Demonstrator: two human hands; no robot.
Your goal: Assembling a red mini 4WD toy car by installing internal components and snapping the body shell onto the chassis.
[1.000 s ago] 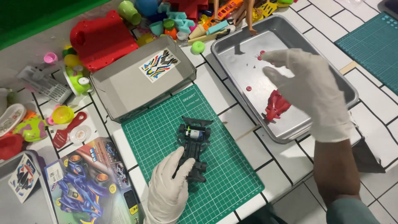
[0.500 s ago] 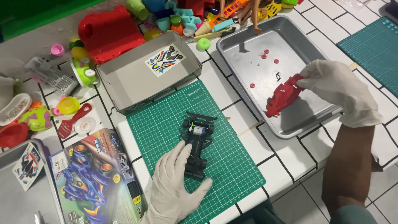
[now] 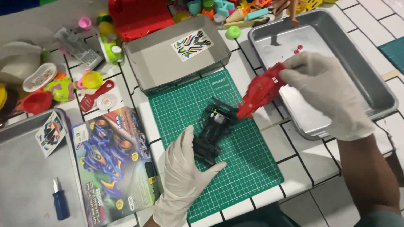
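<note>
Head view: the person is working on a small toy racing car over a green cutting mat [image 3: 235, 168]. The black chassis [image 3: 213, 133] is lying on the mat, its motor and silver parts uncovered. The left hand [image 3: 185, 176], in a white glove, is resting flat beside the chassis with the thumb pressing against its near end, steadying it rather than closing around it. The right hand [image 3: 326, 94], also gloved, is pinching the red car body shell [image 3: 261, 90] by its far end and holding it tilted, its near tip meeting the chassis front. Judging from this, the chassis looks built, and the shell is being brought onto it but is not yet seated; pressing it down and locking it appears to be what is left.

Containers: the metal tray [image 3: 370, 75] on the right is holding only 2 or 3 tiny red parts [image 3: 298, 49] and a small dark piece near its far wall. The grey cardboard box lid [image 3: 147, 63] beyond the mat is holding 1 sticker sheet [image 3: 192, 43]. A second metal tray [image 3: 25, 176] at the left is carrying a small blue-handled screwdriver [image 3: 60, 204] and another sticker sheet [image 3: 50, 132]. The printed kit box [image 3: 111, 164] is lying closed just beside the mat. Coloured toy clutter [image 3: 67, 80] is crowding the far table edge.
</note>
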